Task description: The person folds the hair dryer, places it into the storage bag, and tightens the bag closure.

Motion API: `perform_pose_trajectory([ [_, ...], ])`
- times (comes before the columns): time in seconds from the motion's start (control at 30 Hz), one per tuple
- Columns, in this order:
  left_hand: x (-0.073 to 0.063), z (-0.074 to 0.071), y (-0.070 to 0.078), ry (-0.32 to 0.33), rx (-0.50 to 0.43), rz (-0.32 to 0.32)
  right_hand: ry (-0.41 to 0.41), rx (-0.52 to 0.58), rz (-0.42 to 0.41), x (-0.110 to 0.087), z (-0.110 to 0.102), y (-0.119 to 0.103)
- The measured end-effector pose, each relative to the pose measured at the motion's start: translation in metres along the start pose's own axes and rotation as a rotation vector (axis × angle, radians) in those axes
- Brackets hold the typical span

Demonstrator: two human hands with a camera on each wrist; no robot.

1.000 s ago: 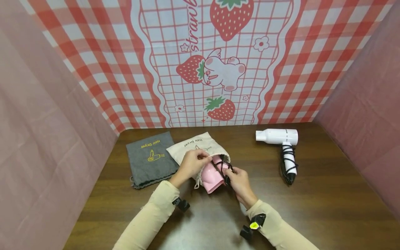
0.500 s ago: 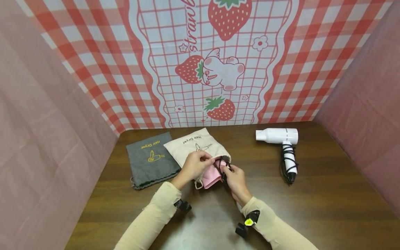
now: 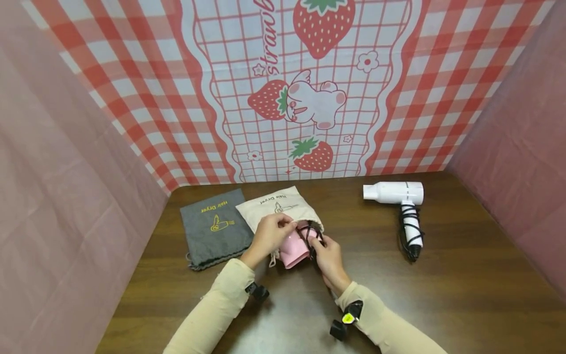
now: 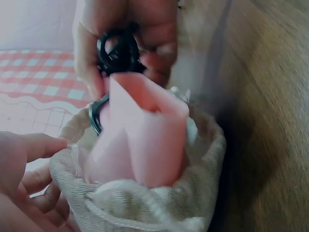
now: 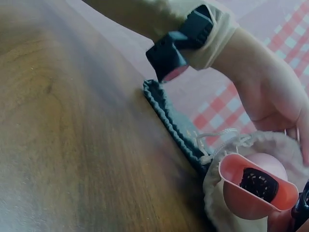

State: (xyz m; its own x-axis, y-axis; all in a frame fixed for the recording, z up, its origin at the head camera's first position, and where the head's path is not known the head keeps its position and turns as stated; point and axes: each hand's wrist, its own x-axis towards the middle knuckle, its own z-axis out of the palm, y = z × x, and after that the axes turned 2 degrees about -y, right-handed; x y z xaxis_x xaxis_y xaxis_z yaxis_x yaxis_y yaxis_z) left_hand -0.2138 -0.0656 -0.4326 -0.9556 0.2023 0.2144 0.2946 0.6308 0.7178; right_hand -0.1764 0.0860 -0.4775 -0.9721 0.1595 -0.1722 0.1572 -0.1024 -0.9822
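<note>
A pink hair dryer with a black cord is partly inside a cream drawstring bag printed "Hair Dryer". Its nozzle sticks out of the mouth, as the left wrist view shows. With thumb and fingers, my left hand pinches the bag's rim on its left side. My right hand grips the hair dryer at its looped cord, on the right of the opening. A black grille shows inside the nozzle in the right wrist view. The rest of the dryer is hidden by the cloth.
Left of the cream bag a grey drawstring bag lies flat on the brown wooden table. At the back right is a white hair dryer, its cord wound round the handle. A strawberry-patterned cloth hangs behind.
My right hand and the pink hair dryer have moved left, towards the bag. The bag shifted back a little, then returned forward. My left hand stays at the rim.
</note>
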Motion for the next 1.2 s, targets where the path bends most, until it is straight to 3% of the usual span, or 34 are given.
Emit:
perform_pose_trajectory([
  [0.1, 0.0, 0.0, 0.0, 0.012, 0.014, 0.001, 0.007, -0.014, -0.013, -0.004, 0.002, -0.003],
  [0.43, -0.002, 0.0, 0.002, -0.057, -0.027, 0.017, 0.004, -0.01, -0.034, -0.003, 0.015, 0.0],
  [0.6, -0.003, -0.003, -0.001, -0.077, 0.005, 0.053, -0.014, -0.055, -0.063, 0.009, 0.019, 0.008],
  [0.83, -0.004, -0.009, -0.002, -0.171, -0.003, 0.062, -0.089, -0.025, -0.089, 0.034, 0.031, 0.013],
  [1.0, -0.003, -0.01, -0.004, -0.229, -0.037, 0.037, -0.154, -0.028, -0.066, 0.048, 0.034, 0.016],
  [1.07, -0.003, -0.01, -0.005, -0.228, -0.039, 0.007, -0.175, -0.067, -0.036, 0.051, 0.032, 0.016],
  [1.2, -0.003, -0.01, -0.007, -0.198, -0.043, -0.044, -0.24, -0.194, -0.051, 0.048, 0.024, 0.009],
])
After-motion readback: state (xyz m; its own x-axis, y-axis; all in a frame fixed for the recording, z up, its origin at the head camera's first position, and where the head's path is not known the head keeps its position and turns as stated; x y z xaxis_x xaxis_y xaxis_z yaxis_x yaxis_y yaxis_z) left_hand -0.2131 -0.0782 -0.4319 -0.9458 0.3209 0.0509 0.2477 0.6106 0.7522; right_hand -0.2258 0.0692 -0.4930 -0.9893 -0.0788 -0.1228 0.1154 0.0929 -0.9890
